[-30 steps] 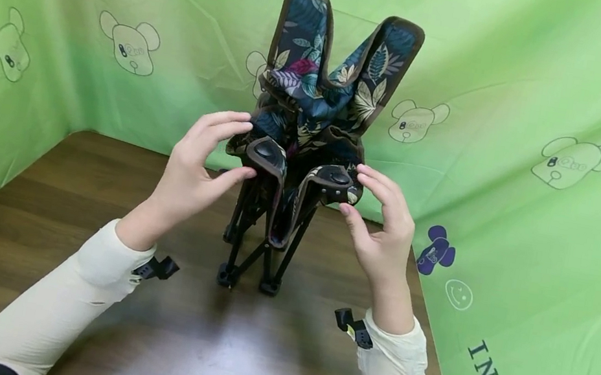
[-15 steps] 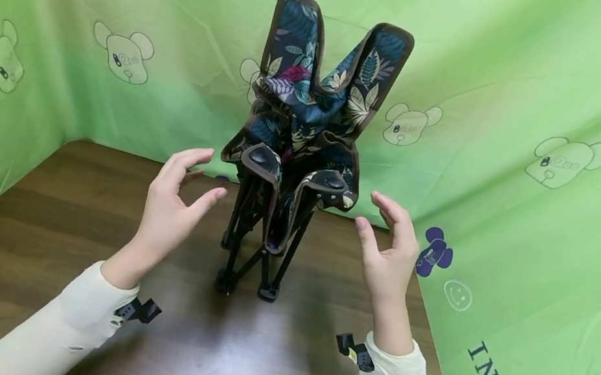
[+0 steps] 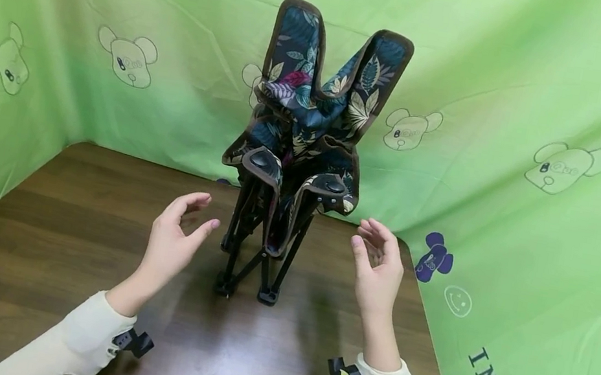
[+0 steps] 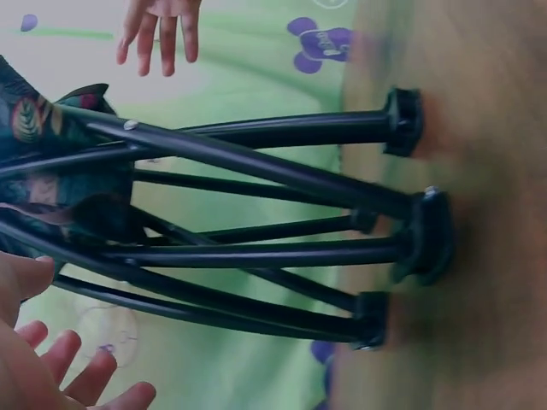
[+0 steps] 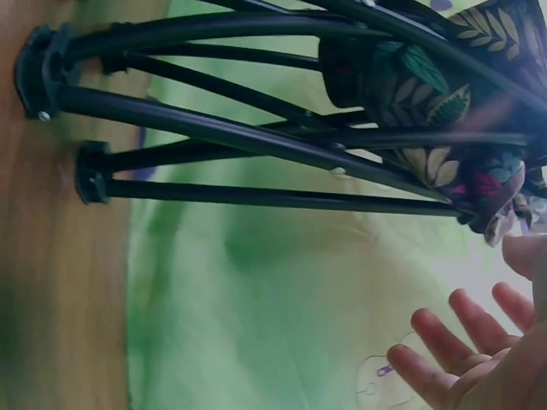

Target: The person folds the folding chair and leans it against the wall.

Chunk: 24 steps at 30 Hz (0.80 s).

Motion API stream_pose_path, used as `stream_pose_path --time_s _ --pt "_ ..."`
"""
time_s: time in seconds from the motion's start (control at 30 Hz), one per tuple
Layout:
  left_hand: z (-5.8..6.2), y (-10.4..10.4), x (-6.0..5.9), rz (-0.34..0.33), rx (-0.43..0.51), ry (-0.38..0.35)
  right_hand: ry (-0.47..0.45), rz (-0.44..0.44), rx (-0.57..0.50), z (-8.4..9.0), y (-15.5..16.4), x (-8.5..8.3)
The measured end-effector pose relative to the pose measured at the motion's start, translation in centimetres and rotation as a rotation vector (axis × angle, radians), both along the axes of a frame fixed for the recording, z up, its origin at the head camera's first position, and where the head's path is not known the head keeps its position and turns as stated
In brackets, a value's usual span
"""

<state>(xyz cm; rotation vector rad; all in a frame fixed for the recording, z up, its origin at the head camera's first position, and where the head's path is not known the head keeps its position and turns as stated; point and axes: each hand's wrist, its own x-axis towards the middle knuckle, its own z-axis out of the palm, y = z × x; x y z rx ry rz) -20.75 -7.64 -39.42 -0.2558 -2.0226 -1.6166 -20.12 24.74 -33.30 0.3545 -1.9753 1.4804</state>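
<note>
Both forearms, in cream long sleeves, reach forward over the tabletop with a wide gap between them. The left hand (image 3: 174,236) is raised with its palm turned inward, fingers relaxed and slightly curved, thumb apart, holding nothing. The right hand (image 3: 378,269) mirrors it, palm facing inward, fingers loosely bent and spread, also holding nothing.

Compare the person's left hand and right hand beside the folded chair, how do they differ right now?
The left hand sits nearer the folded chair, its thumb tip close to the black legs; the right hand stands farther off. The left hand's fingers curve more, while the right hand's are straighter and point upward. Both are open, palms turned toward the chair, touching nothing, above the wooden table.
</note>
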Motion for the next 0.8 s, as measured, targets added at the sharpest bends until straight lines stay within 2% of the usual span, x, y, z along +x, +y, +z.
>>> stream_pose_path --time_s 0.27,0.4,0.6,0.8 --pt "-1.8 0.5 0.6 -0.055 0.025 -0.158 -0.239 0.083 -0.018 -1.7 -0.2 -0.6" --pt "-2.7 0.7 0.7 -0.096 0.033 -0.220 -0.328 0.081 0.004 -2.8 -0.2 -0.7" --pt "-3.2 0.8 0.3 -0.117 0.013 -0.301 -0.348 0.088 0.021 -6.1 0.5 -2.1" --pt "-3.6 1.3 0.1 -0.148 -0.001 -0.332 -0.384 0.152 -0.008 -7.1 -0.2 -1.9"
